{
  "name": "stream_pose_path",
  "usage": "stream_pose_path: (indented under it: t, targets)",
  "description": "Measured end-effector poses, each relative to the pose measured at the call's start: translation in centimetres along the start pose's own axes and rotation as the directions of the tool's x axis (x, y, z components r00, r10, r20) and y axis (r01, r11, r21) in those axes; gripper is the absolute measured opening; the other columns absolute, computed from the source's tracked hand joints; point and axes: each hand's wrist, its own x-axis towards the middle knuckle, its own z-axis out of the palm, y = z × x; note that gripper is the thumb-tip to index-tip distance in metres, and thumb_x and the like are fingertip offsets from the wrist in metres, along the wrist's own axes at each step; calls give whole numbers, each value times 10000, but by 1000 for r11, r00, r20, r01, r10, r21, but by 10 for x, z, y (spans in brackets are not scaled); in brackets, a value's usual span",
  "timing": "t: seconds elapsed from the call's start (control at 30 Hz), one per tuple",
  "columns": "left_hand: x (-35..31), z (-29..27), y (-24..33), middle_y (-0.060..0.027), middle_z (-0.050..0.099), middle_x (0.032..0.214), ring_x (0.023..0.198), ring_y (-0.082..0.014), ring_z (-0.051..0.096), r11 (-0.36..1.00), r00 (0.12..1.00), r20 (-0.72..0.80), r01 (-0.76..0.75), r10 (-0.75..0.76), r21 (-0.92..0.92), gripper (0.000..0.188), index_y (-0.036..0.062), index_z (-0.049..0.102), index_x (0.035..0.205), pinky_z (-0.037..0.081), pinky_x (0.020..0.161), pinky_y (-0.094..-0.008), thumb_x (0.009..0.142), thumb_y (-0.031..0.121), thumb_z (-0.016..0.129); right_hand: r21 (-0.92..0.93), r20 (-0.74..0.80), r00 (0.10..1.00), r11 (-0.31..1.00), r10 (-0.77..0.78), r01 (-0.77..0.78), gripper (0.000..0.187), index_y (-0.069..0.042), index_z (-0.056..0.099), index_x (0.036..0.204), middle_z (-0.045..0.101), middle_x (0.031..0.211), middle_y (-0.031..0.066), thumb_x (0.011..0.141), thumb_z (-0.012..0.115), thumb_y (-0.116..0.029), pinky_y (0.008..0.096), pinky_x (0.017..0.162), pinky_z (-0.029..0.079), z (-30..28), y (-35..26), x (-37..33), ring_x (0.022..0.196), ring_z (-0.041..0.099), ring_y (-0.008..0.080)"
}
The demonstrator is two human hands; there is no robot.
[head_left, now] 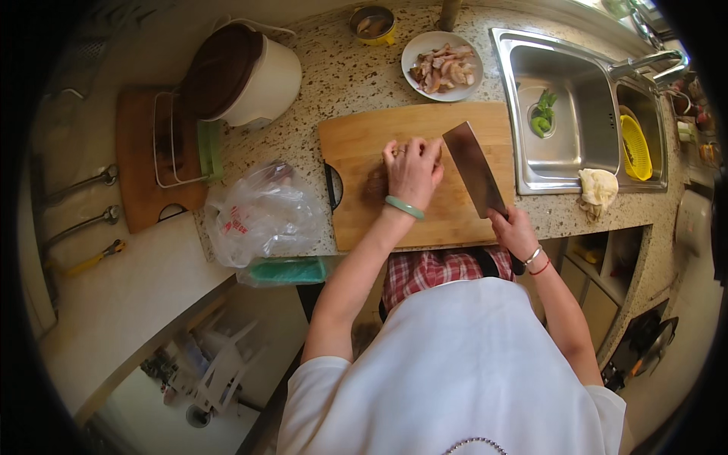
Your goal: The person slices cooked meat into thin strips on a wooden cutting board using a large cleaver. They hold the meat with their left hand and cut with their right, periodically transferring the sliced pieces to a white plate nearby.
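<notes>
My right hand (516,233) grips the handle of a broad cleaver (474,168). Its blade points away from me over the right half of a wooden cutting board (356,136). Toward the middle of the board, my left hand (413,173) has its fingers curled down, and what lies beneath them is mostly hidden. A blurred brownish patch shows on the wood at that hand's left side; whether it is food or shadow I cannot tell. The blade is just right of my left fingertips. Behind the board, a white plate (410,53) holds pieces of cut meat.
Right of the board is a steel sink (561,144) with green vegetables (543,114), a yellow strainer (635,148) and a cloth (598,189) over its edge. To the left lie a plastic bag (265,212) and a lidded white bin (269,83). A small tin (384,36) stands at the back.
</notes>
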Motion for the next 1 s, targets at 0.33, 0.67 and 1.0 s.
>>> stream_pose_path:
  t: [0.33, 0.67, 1.0]
  targets:
    - [-24, -34, -108, -95, 583, 1140, 1119, -295, 550, 941, 930, -146, 336, -338, -38, 398, 146, 606, 1156, 429, 959, -478, 805, 234, 775, -98, 33, 999, 995, -29, 32, 222, 34, 629, 858, 505, 541, 25, 946, 592, -167, 289, 425, 387, 9, -11, 4, 451, 462, 95]
    - [-61, -26, -18, -117, 477, 1203, 1157, -362, 462, 964, 960, -94, 262, -264, -41, 509, 134, 575, 1144, 425, 980, -469, 702, 209, 815, -199, -7, 992, 972, -125, 121, 225, 37, 624, 855, 523, 563, 111, 939, 605, -170, 352, 481, 416, 8, 1, 7, 473, 478, 190]
    - [-46, 7, 17, -143, 462, 1270, 1182, -367, 461, 945, 992, 11, 123, -126, -304, 553, 120, 577, 1172, 411, 1005, -463, 655, 124, 774, -366, -131, 914, 875, -385, 316, 95, -2, 598, 894, 569, 695, 235, 897, 618, -95, 436, 559, 443, 10, -1, -2, 622, 560, 409]
